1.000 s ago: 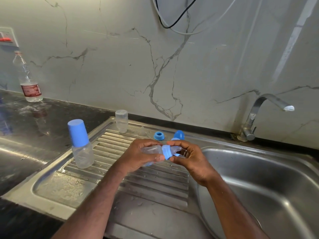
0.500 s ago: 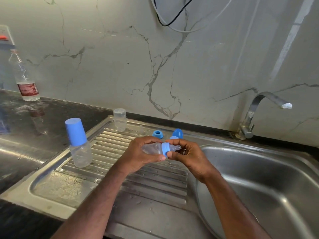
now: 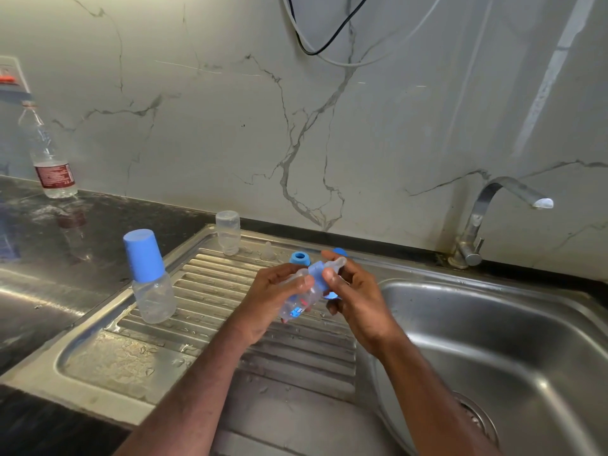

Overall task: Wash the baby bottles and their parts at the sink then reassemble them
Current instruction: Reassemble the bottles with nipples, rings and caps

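My left hand (image 3: 273,297) grips the clear body of a small baby bottle (image 3: 297,304), tilted with its neck up to the right. My right hand (image 3: 355,291) pinches the blue collar (image 3: 317,274) with its clear teat (image 3: 335,263) at the bottle's neck. A capped baby bottle (image 3: 149,278) with a blue cap stands on the steel drainboard (image 3: 197,324). An upturned clear bottle body (image 3: 228,232) stands at the drainboard's back edge. Beside it sit a loose clear teat (image 3: 268,251) and a blue ring (image 3: 299,258). Another blue part (image 3: 340,251) peeks out behind my right fingers.
The sink basin (image 3: 493,340) lies to the right, with its drain (image 3: 473,419) and a steel tap (image 3: 477,225) behind it. A plastic water bottle (image 3: 49,153) stands on the dark counter (image 3: 49,232) at the far left. Cables (image 3: 329,44) hang on the marble wall.
The held bottle has tilted from lying sideways to neck-up, and my right fingers have shifted round the blue collar. The view moved slightly; nothing on the drainboard moved.
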Demonstrator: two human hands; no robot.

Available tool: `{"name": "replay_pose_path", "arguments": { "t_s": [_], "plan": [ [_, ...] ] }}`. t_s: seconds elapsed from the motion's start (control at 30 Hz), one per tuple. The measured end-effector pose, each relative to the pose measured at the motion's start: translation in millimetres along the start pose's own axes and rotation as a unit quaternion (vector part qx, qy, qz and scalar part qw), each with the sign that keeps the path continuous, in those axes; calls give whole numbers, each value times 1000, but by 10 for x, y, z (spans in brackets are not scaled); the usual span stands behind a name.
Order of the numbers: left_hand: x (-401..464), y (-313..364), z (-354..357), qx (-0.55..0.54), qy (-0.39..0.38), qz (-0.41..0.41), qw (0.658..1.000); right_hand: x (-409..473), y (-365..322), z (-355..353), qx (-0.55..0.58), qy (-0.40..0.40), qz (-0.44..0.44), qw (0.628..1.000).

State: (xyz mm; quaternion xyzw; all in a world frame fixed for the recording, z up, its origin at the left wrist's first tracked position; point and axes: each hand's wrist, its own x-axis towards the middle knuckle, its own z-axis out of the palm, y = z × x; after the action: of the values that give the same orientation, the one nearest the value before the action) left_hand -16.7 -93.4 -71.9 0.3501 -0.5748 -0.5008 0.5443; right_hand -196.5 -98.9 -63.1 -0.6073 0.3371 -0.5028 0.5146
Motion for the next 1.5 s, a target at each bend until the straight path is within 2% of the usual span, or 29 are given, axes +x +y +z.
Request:
{"name": "replay_pose_path", "arguments": {
  "t_s": [0.1, 0.23, 0.37, 0.5, 0.57, 0.63, 0.73, 0.83, 0.97, 1.17, 1.33, 1.5],
  "plan": [
    [-22, 11, -25, -38, -19, -20, 999, 21, 36, -33, 96, -49, 0, 994],
    [-31, 8, -75, -34, -53, -37, 997, 65, 43, -40, 59, -3, -15, 998],
    [4, -13, -72, 90, -5, 12, 996, 80, 58, 28, 65, 49, -2, 997],
    [24, -56, -79, 212, 37, 56, 975, 87, 102, 126, 58, 87, 6, 994],
    [18, -29, -70, 170, 20, 34, 985, 86, 98, 141, 53, 106, -1, 993],
    [-9, 1, -74, 43, -26, -18, 999, 74, 106, 150, 65, 96, -6, 993],
    [-25, 28, -94, -63, -74, -90, 991, 47, 117, 144, 141, 12, -2, 990],
    [-8, 18, -138, -101, -93, -101, 985, 49, 101, 122, 157, -44, -2, 987],
    [-30, -18, -179, -57, -95, -85, 990, 61, 136, 130, 130, -7, 1, 992],
    [-71, 1, -136, 32, -50, -19, 998, 46, 79, 225, 122, 28, -36, 992],
    [-132, -16, -121, 106, -23, 6, 994, -8, 83, 310, 64, 71, -32, 995],
    [-218, -31, -219, 190, 12, 32, 981, -47, 80, 504, 54, 100, -35, 993]
  ]
}}
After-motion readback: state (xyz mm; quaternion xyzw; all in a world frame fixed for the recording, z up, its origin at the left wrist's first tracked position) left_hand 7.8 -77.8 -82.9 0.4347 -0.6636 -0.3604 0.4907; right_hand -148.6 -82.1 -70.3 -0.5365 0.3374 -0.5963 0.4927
